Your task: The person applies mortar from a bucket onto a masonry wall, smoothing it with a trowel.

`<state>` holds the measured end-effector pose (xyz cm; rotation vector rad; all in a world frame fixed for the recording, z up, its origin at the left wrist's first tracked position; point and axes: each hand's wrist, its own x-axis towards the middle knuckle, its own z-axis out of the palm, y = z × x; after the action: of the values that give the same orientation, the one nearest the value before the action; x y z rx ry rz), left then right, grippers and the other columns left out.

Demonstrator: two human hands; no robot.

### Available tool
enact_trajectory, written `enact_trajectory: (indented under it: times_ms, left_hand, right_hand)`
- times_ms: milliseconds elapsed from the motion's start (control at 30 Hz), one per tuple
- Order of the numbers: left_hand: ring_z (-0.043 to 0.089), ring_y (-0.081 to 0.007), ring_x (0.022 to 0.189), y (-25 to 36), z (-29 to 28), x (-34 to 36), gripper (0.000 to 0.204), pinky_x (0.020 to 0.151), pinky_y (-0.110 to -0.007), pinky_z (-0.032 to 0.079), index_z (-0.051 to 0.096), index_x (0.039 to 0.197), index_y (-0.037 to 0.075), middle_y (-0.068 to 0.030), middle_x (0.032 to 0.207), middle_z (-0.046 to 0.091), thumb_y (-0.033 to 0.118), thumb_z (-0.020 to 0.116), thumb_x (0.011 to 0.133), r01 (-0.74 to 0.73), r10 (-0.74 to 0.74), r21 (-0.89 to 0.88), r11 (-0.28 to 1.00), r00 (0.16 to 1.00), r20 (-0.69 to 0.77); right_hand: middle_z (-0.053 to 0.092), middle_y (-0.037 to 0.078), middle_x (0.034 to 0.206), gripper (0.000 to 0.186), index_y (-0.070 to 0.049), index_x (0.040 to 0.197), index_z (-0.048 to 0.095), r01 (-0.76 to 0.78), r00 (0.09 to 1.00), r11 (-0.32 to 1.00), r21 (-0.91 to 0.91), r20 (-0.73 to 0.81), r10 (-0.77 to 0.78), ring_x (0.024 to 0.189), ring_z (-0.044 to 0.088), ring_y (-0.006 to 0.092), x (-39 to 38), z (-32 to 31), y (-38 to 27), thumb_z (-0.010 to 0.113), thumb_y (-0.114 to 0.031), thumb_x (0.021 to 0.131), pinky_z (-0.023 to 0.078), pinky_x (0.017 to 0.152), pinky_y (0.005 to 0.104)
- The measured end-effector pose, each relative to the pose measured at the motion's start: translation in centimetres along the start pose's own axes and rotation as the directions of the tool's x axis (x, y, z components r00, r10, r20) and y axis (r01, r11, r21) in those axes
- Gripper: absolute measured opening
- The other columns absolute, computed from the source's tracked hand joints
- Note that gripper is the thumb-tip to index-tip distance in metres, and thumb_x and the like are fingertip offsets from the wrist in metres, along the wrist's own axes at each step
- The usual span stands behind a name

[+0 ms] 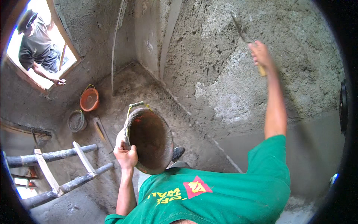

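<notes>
My left hand (126, 156) grips the rim of a mortar-stained bucket (150, 136) held tilted in front of my body, its mouth facing up and its inside caked with dried mortar. The bucket's wire handle with a pale grip stands at the far rim. My right arm is stretched out to the right, and my right hand (260, 54) is closed around the wooden handle of a trowel (237, 26). The trowel's thin blade points up and left, close to the rough plastered wall (223, 89); whether it touches the wall I cannot tell.
An orange bucket (89, 100) and a grey bucket (77, 121) stand on the floor at left, beside a wooden-handled tool (100, 130). A pole ladder (61, 153) juts in at lower left. Another person (39, 44) leans by the window opening (72, 56).
</notes>
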<state>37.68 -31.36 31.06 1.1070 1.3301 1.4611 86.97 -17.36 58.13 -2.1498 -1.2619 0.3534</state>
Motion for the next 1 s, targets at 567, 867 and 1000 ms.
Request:
enact_trajectory:
  times_ms: [567,867,1000]
  left_hand:
    - [0.037,-0.0055,0.055,2.2,-8.5,6.2,0.016,0.050,-0.023,0.030,0.046,0.066,0.003,0.0048,0.060,0.043,-0.006,0.058,0.062,-0.436,0.202,0.190,0.880,0.704,0.681]
    - [0.029,-0.0036,0.053,4.4,-9.4,7.1,0.028,0.046,-0.024,0.023,0.033,0.059,0.008,0.0056,0.055,0.035,-0.005,0.057,0.061,-0.422,0.205,0.127,0.898,0.654,0.728]
    - [0.035,-0.0103,0.048,5.3,-10.5,6.3,0.024,0.046,-0.028,0.030,0.038,0.060,0.004,-0.0023,0.051,0.037,-0.001,0.061,0.060,-0.623,0.333,0.135,0.771,0.575,0.747]
  right_hand:
    - [0.058,0.008,0.067,0.012,0.000,0.085,0.057,-0.685,0.612,0.467,0.559,0.789,-0.046,0.055,0.059,0.0158,-45.9,34.9,3.4,0.058,-0.012,0.085,0.049,0.050,0.0302]
    - [0.067,0.021,0.089,0.024,-0.004,0.094,0.066,0.214,0.850,0.975,-0.051,0.501,-0.161,0.089,0.066,0.0341,-46.2,37.8,-5.0,0.054,-0.009,0.074,0.055,0.073,0.0445]
    - [0.068,0.017,0.090,0.024,-0.006,0.095,0.067,0.174,0.946,0.981,-0.089,0.293,-0.142,0.084,0.068,0.0328,-42.1,37.2,-2.6,0.051,-0.009,0.077,0.055,0.071,0.0407]
